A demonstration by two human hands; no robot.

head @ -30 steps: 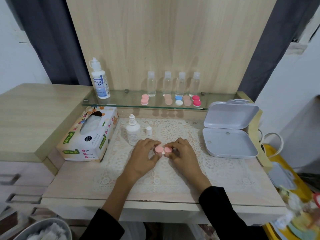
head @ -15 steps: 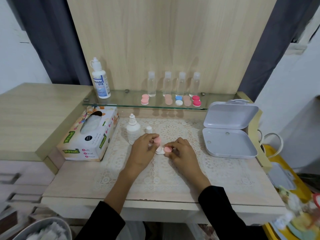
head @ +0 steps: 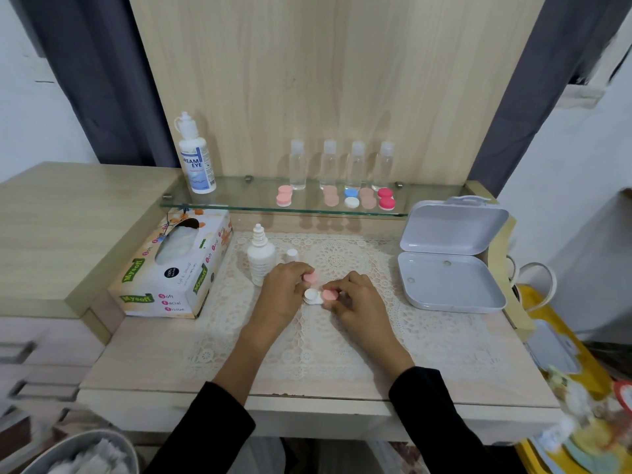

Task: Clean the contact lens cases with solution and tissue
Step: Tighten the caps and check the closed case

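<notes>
- Head view (only one there is): the small white contact lens case (head: 313, 297) is kept flat on the cream lace mat (head: 342, 354), right between both hands, probably so it can't skid while the lids get twisted.
- One round pink screw cap (head: 310, 277) is already off. It's pinched in the curled fingertips of the left hand (head: 285, 294), just behind the case, and the white well under it is left open.
- The other pink cap (head: 329, 295) is still on the case, gripped between the thumb and fingers of the right hand (head: 360, 304). It looks like a twist is being set up.
- The white dropper bottle of solution (head: 260, 258) is parked just beside the left hand, with its little white cap (head: 291, 254) next to it. The printed cardboard tissue box (head: 171, 268) is further left, all handy for the rinse and wipe, presumably.
</notes>
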